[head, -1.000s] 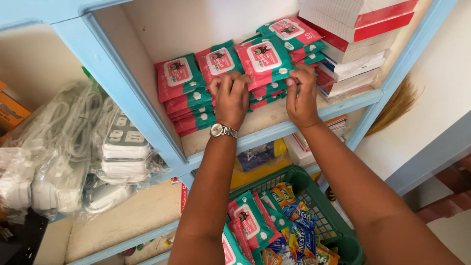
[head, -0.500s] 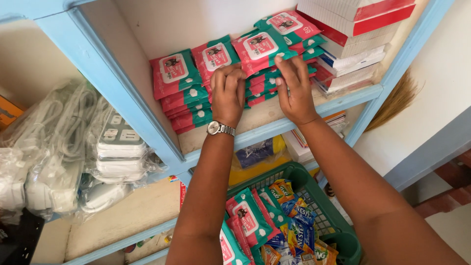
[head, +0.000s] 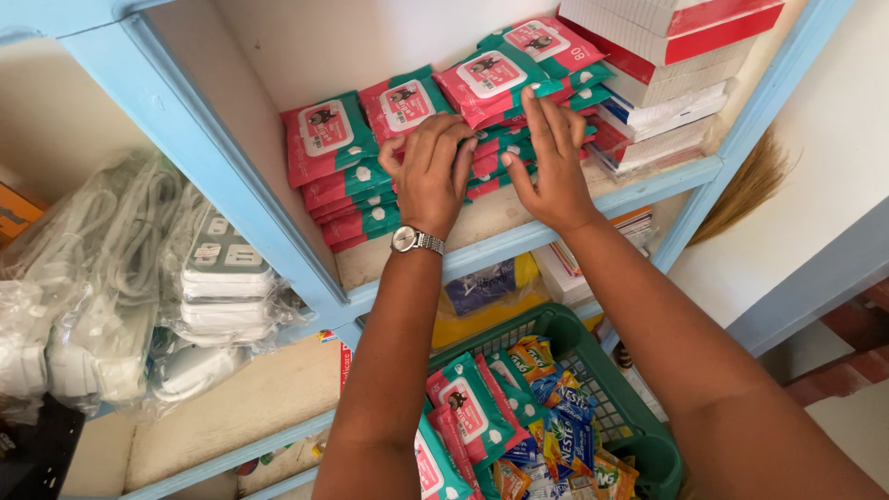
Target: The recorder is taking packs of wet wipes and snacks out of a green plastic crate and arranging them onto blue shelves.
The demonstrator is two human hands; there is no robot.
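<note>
Both hands lie flat with fingers spread on the red-and-green wipe packs (head: 482, 153) on the blue shelf (head: 519, 243); the left hand (head: 433, 171) presses the middle pile, the right hand (head: 553, 157) the next pile, just beside it; a green basket (head: 639, 435) sits below the arms.

A single head-worn view looks forward and down along both forearms, close to the light blue wooden shelf unit (head: 519, 243). The left hand (head: 431, 174) and right hand (head: 552, 159) sit just above the frame's centre, against stacked red-and-green soft wipe packets (head: 326, 139). Below the wrists, near the bottom edge, lies a green plastic mesh basket (head: 619, 407); left of the hands, bagged white power strips (head: 215, 278).
</note>
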